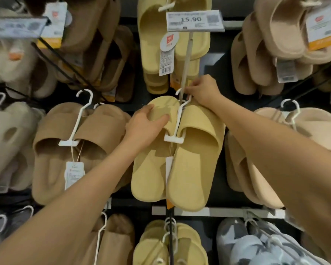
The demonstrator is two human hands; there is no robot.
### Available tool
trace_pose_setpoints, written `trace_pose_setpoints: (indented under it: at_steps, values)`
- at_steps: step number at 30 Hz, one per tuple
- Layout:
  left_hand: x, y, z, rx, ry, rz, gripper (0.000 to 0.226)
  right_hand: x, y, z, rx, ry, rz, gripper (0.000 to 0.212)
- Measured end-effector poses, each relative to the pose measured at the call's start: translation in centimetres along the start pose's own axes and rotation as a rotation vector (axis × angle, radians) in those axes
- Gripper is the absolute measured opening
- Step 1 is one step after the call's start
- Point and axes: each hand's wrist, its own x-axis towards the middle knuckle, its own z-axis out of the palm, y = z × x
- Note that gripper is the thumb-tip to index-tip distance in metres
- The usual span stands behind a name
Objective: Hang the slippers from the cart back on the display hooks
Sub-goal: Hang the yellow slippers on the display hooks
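Our left hand (141, 127) cups the yellow slippers (176, 153); our right hand (203, 90) pinches the white hanger (177, 123) hook at the display hook (185, 62). We should seat it fully before releasing.

Single head-worn wide-angle view, facing forward at a slipper display wall (214, 66), close range, both forearms entering from the lower corners, edges bowed by lens distortion, no second view to overlap

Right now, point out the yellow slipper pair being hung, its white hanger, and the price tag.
yellow slipper pair (195, 161): head view, right slipper's footbed.
white hanger (174, 139): head view, bottom crossbar.
price tag (194, 20): head view, printed face.
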Motion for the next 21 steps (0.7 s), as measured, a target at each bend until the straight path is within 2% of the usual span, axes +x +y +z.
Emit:
trace_pose_setpoints:
  at_steps: [6, 10, 16, 21]
  values:
    - [-0.6, -0.8, 0.8, 0.012, 0.017, -0.028, 0.069, -1.0, 0.4, 0.4, -0.024, -0.029, -0.096, 0.017]
    - [-1.5, -0.6, 1.2, 0.069, 0.017, -0.035, 0.069, -2.1, 0.2, 0.1, -0.028, -0.029, -0.131, 0.021]
    - [-2.7, 0.5, 1.7, 0.11, 0.068, -0.048, 0.069, -4.3, -0.7, -0.1, -0.25, -0.079, -0.187, 0.027]
    - [-3.9, 1.2, 1.1, 0.185, 0.095, -0.009, 0.067, -7.7, -1.4, 0.3, -0.334, 0.069, -0.188, 0.028]
